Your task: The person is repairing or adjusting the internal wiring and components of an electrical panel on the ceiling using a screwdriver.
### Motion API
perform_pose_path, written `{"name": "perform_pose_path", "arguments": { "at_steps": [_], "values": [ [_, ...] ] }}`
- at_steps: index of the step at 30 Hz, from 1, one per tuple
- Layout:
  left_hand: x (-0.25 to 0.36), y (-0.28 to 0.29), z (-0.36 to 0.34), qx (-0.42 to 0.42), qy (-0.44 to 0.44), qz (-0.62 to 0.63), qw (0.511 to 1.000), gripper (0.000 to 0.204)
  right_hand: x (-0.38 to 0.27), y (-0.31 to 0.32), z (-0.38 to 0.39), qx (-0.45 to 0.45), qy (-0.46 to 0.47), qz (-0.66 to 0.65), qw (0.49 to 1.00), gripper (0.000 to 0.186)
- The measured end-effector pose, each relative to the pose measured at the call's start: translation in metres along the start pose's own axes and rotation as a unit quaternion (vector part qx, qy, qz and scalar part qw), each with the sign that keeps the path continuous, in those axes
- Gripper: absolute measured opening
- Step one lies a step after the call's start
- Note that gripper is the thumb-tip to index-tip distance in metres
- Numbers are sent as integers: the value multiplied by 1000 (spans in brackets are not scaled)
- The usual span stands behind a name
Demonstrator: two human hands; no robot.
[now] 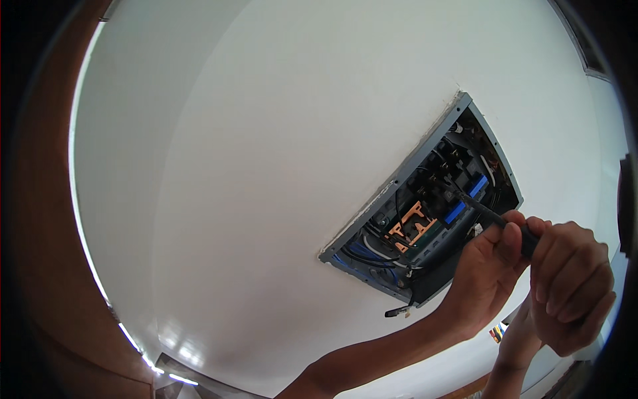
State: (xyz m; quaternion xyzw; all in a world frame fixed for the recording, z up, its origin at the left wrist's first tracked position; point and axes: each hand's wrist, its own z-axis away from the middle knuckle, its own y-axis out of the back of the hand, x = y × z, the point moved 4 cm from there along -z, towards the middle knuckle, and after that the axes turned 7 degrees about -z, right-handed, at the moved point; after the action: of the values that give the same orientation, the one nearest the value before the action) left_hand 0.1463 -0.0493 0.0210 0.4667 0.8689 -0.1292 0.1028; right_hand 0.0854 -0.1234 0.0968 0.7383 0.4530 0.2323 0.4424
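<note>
An open electrical panel box [426,151] with a grey metal frame is set into the white wall. Inside it are black circuit breakers [435,189], copper busbars [413,226] and blue strips [456,213]. Both my hands are on a screwdriver [485,211], whose dark shaft slants up and left into the breakers; its tip is hard to make out there. My left hand [488,276] pinches it near the top of the handle. My right hand [571,286] is closed in a fist around the handle's back end, which it mostly hides.
Black, white and blue wires [375,256] bunch in the lower end of the box. A dark cable end [399,311] hangs out over its lower edge. A brown wooden surface [40,219] runs down the left side, and a dark-framed opening [585,40] is at upper right.
</note>
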Motion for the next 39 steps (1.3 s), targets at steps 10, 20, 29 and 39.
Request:
{"name": "perform_pose_path", "arguments": {
  "at_steps": [10,20,29,39],
  "values": [
    [10,1,5,38,43,-5,998,35,12,13,-22,-75,49,9,996,37],
    [8,-12,5,32,13,0,999,42,18,16,-25,-112,94,-38,989,39],
    [9,-1,9,81,43,-68,993,46,7,9,11,68,-17,48,996,44],
    [10,-7,3,37,30,-27,999,41,9,19,-16,-55,-7,-31,998,37]
  ]
}}
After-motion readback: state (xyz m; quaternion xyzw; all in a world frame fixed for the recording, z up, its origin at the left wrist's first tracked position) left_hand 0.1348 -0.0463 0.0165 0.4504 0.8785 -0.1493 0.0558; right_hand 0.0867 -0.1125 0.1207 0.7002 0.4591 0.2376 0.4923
